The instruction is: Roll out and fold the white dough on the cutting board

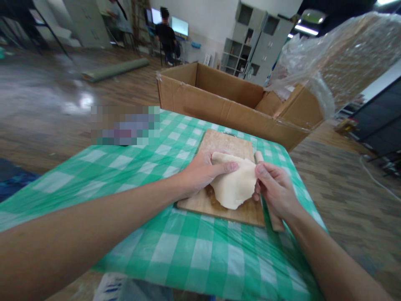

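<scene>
A flat sheet of pale dough (235,184) is lifted a little off a wooden cutting board (228,144) on the green checked tablecloth (188,251). My left hand (200,171) grips the dough's left edge, thumb on top. My right hand (275,188) pinches the dough's right edge between thumb and fingers. A wooden rolling pin (258,156) lies along the board's right side, mostly hidden under my right hand and wrist.
An open cardboard box (232,104) stands past the table's far edge, with clear plastic wrap (338,58) bulging from its right end. A person (166,35) sits at screens far back. A rolled mat (115,69) lies on the wooden floor.
</scene>
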Demonstrator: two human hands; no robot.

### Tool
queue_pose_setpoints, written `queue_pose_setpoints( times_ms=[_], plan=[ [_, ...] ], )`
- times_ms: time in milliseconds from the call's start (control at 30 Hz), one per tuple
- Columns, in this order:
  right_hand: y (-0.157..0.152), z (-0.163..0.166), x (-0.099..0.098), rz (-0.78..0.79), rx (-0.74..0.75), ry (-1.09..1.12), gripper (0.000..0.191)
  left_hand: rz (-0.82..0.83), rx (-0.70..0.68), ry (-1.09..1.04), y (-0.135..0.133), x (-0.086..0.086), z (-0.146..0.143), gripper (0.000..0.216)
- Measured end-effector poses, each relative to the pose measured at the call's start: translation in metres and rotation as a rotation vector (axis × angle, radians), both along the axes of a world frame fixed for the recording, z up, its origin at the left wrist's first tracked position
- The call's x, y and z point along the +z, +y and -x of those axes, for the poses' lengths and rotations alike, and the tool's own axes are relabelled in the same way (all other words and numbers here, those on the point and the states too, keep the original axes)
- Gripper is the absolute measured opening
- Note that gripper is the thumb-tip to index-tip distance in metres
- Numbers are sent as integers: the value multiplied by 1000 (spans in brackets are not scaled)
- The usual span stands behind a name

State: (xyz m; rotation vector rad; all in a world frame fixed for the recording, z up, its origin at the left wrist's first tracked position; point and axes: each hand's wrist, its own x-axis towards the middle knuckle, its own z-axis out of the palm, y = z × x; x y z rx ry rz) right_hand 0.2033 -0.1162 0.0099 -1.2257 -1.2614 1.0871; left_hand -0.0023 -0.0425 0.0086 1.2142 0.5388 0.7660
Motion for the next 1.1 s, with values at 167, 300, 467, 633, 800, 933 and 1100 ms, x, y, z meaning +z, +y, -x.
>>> queue_pose_setpoints(
  times_ms=[167, 300, 467, 633, 800, 933, 1100],
  plan=[
    [-2, -1, 3, -63, -47, -82, 45, 17, -7, -9, 1, -1, -1, 46],
    [0, -3, -4, -82, -72, -8, 42, 27, -52, -19, 1, -5, -1, 44],
    [0, -1, -7, 43, 77, 5, 37, -97, -63, 106, 4, -5, 0, 39],
    [-1, 1, -3, -60, -65, -121, 35, -197, -90, 157, 4, -5, -2, 44],
    [-2, 2, -6, 43, -19, -18, 34, -257, -86, 225, -1, -5, -4, 45],
    [-4, 4, -2, 56, 13, -170, 37, -306, -73, 271, -3, -2, -3, 41],
    [-6, 4, 3, 15, -47, -256, 40, -291, -84, 258, -1, -3, -3, 35]
  ],
)
